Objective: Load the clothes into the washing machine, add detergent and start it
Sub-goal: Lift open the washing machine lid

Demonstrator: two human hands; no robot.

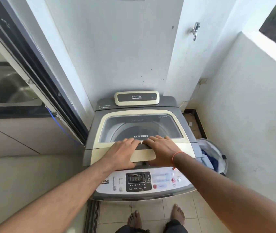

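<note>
A grey and cream top-loading washing machine (139, 111) stands in front of me with its lid (107, 125) down. Through the lid's window (133, 126) I see the drum. My left hand (122, 153) and my right hand (160, 150) lie side by side, palms down, on the front part of the lid, fingers stretched over the dark handle strip (141, 143). The control panel (139, 181) below my wrists shows lit digits. A laundry basket (213, 155) with blue and white clothes stands to the right of the machine.
A cream digital box (136, 98) sits on the machine's back edge. A sliding glass door (24, 78) runs along the left, white walls close in behind and on the right, with a tap (195, 30) high up. My bare feet (155, 216) stand on tiles.
</note>
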